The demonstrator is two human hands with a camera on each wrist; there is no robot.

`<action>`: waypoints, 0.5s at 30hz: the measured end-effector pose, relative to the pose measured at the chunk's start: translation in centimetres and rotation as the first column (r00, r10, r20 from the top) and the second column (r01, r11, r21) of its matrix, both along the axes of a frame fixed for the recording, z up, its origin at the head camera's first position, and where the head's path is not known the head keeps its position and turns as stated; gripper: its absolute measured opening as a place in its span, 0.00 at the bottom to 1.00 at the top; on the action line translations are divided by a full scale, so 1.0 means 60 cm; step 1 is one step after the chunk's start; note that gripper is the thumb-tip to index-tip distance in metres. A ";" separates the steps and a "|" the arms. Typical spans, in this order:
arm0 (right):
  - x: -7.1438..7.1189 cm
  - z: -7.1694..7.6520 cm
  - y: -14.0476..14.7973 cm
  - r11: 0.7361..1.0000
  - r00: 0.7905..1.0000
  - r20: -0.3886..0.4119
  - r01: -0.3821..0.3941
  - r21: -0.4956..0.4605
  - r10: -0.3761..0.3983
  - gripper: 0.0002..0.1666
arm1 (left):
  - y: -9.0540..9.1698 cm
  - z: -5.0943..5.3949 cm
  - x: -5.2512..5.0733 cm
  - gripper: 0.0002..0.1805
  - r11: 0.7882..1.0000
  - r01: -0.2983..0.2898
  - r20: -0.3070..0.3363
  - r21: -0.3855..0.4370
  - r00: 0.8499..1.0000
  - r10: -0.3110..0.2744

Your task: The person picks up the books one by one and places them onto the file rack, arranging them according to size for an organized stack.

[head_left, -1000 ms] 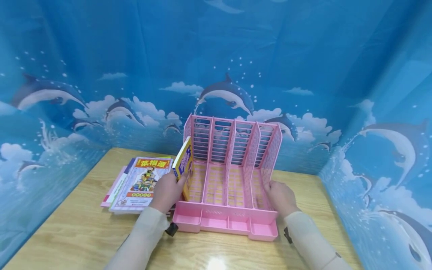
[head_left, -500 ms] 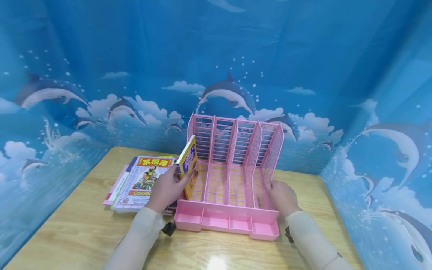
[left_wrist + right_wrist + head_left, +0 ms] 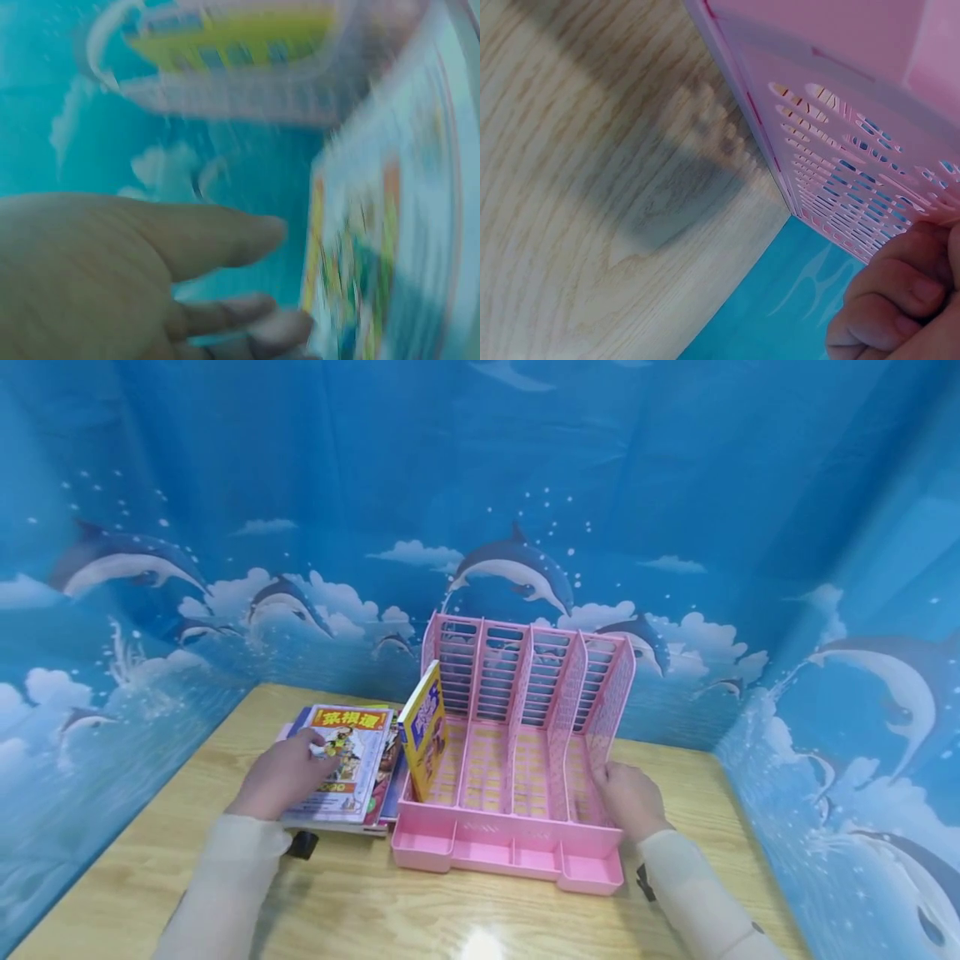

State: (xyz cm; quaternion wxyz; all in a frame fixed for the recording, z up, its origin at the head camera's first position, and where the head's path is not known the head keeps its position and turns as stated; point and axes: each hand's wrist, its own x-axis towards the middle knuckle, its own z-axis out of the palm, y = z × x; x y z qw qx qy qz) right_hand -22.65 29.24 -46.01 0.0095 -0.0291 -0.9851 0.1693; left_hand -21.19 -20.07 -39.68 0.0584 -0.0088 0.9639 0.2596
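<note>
Over the pile of books (image 3: 352, 797) at the left is my left hand (image 3: 281, 777), its fingers relaxed and holding nothing; whether it touches the top cover, I cannot tell. In the left wrist view that hand (image 3: 142, 262) is near the blurred top book (image 3: 420, 225). A yellow and purple book (image 3: 424, 735) stands upright, slightly tilted, in the leftmost slot of the pink rack (image 3: 510, 827). My right hand (image 3: 633, 797) grips the rack's right side wall. Seen from the right wrist, the curled fingers of that hand (image 3: 900, 300) are at the perforated pink side (image 3: 825, 150).
Four small front trays (image 3: 423, 846) run along the rack's near edge. The wooden table (image 3: 390, 918) extends to a blue dolphin-print curtain (image 3: 337, 485) at the back and on both sides.
My left hand has let go of the yellow and purple book and moved left over the pile. The book stays standing in the rack, and my right hand keeps its grip.
</note>
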 end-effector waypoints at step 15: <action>-0.002 -0.002 0.005 1.000 1.000 0.008 -0.005 0.000 0.005 0.29 | -0.088 -0.056 -0.012 0.55 0.991 -0.130 0.143 0.013 0.982 0.127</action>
